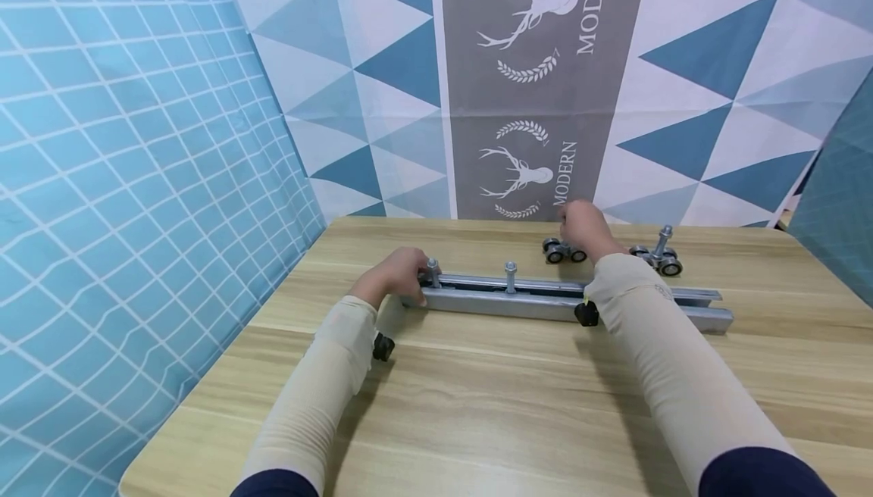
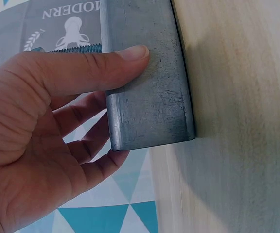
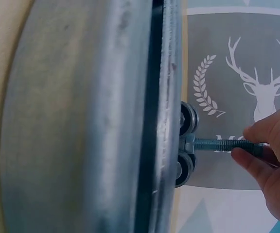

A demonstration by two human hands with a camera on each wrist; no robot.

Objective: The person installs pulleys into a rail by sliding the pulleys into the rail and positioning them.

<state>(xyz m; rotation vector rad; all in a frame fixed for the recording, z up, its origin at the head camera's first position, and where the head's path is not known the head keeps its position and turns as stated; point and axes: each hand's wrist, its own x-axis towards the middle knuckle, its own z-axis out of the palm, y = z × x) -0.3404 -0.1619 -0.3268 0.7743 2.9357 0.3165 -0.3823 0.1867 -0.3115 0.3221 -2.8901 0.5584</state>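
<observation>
A grey metal channel rail (image 1: 491,304) lies across the table, its slot facing up. Two threaded bolts, one at the middle (image 1: 510,277) and one by the left end (image 1: 433,273), stand up out of the slot. My left hand (image 1: 402,273) grips the rail's left end, thumb on the near face (image 2: 145,107) and fingers round the far side. Behind the rail is a wheeled trolley roller (image 1: 564,251) with dark wheels. My right hand (image 1: 585,226) pinches the upper part of its upright threaded bolt (image 3: 218,144) between thumb and fingers.
Another trolley roller (image 1: 658,258), bolt upright, stands behind the rail to the right of my right forearm. The wooden table (image 1: 477,406) ends at a patterned cloth (image 1: 525,88) at the back. A blue checked cloth (image 1: 123,179) borders the left side.
</observation>
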